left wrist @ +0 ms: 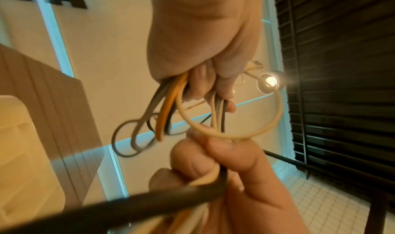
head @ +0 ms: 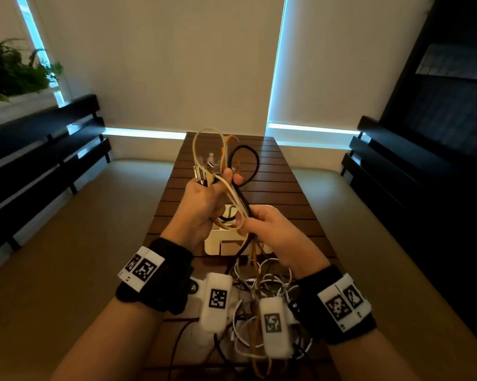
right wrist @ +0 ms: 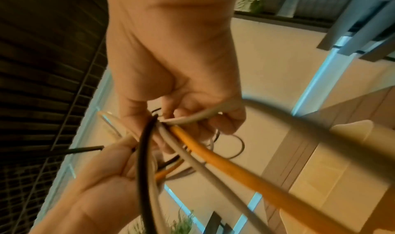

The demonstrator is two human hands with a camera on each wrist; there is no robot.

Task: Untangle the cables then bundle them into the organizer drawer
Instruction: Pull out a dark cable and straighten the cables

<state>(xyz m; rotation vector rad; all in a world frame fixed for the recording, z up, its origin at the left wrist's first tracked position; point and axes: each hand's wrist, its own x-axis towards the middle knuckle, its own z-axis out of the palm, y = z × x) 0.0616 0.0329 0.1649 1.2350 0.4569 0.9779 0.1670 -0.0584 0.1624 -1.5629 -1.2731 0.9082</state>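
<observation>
Above the table I hold a bundle of cables [head: 236, 192] in cream, orange and black between both hands. My left hand [head: 204, 199] grips the upper part, where several metal connectors [head: 201, 171] stick out beside its fingers and loops rise behind it. My right hand [head: 267, 229] grips the same strands lower down, and they hang on to a tangled pile of white cables [head: 270, 281] near me. In the right wrist view my right hand [right wrist: 171, 68] closes round black, grey and orange cable [right wrist: 213, 154]. The white organizer drawer [head: 212, 246] sits under my hands, partly hidden.
The slatted wooden table [head: 281, 171] is narrow and runs away from me, with pale floor on both sides. Dark benches stand at the left [head: 39, 149] and right [head: 396, 166]. A plant [head: 12, 70] is at the far left.
</observation>
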